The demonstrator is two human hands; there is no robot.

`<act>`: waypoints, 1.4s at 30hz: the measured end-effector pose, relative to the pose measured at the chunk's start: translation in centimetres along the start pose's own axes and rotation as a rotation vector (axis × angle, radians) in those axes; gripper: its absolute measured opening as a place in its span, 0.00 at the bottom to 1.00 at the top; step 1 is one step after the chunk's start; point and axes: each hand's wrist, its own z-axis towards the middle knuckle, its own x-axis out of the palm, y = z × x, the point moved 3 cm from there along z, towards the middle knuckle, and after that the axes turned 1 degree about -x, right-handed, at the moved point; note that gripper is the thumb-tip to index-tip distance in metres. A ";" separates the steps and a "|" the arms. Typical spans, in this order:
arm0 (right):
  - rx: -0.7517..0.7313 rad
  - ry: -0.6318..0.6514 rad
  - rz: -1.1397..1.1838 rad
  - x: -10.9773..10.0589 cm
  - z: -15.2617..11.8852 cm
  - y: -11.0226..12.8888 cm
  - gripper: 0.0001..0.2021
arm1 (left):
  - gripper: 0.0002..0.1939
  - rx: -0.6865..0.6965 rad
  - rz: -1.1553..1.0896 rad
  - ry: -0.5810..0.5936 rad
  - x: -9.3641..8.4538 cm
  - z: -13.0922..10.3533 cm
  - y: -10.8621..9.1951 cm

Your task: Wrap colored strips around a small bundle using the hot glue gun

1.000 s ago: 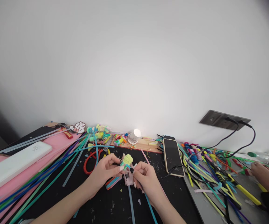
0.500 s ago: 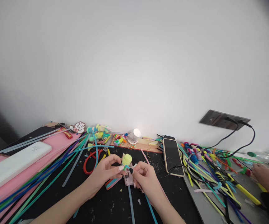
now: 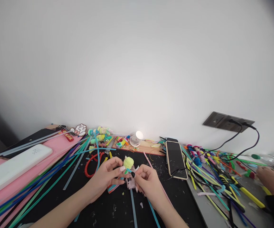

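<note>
Between my hands is a small pipe-cleaner figure with a rolled pale yellow top (image 3: 128, 162) and turquoise and pink bits below. My left hand (image 3: 109, 174) pinches its left side with thumb and fingers. My right hand (image 3: 148, 182) is closed at its other side, by a turquoise stem with a black tip (image 3: 133, 174). A pale pink piece (image 3: 130, 183) sits under the figure, with a grey-blue pipe cleaner (image 3: 133, 207) running down from it. Parts of the figure are hidden by my fingers.
Red-handled scissors (image 3: 87, 167) lie left, a paper cup (image 3: 137, 138) behind. A phone (image 3: 175, 158), pliers (image 3: 248, 193) and pipe cleaners spread right, where another person's hand (image 3: 271, 180) works. A white power bank-like box (image 3: 18, 161) and long pipe cleaners lie left.
The figure and its black-tipped stem have shifted very slightly left between my fingers. Both hands keep nearly the same place and hold.
</note>
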 end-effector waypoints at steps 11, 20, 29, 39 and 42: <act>-0.028 0.036 0.020 0.1 -0.2 0.4 0.11 | 0.13 0.034 -0.057 0.022 -0.1 0.2 0.3; -0.023 0.044 0.044 0.2 -0.1 -0.3 0.14 | 0.14 0.024 -0.068 0.003 -0.3 0.2 0.5; -0.038 0.028 0.039 0.1 -0.2 -0.1 0.16 | 0.15 0.026 -0.068 -0.031 -0.3 0.4 0.5; -0.024 0.023 0.014 0.2 -0.2 0.1 0.20 | 0.16 0.024 -0.038 -0.059 -0.3 0.3 0.2; -0.024 0.026 0.020 0.2 -0.2 0.2 0.20 | 0.16 0.023 -0.017 -0.063 -0.2 0.2 0.1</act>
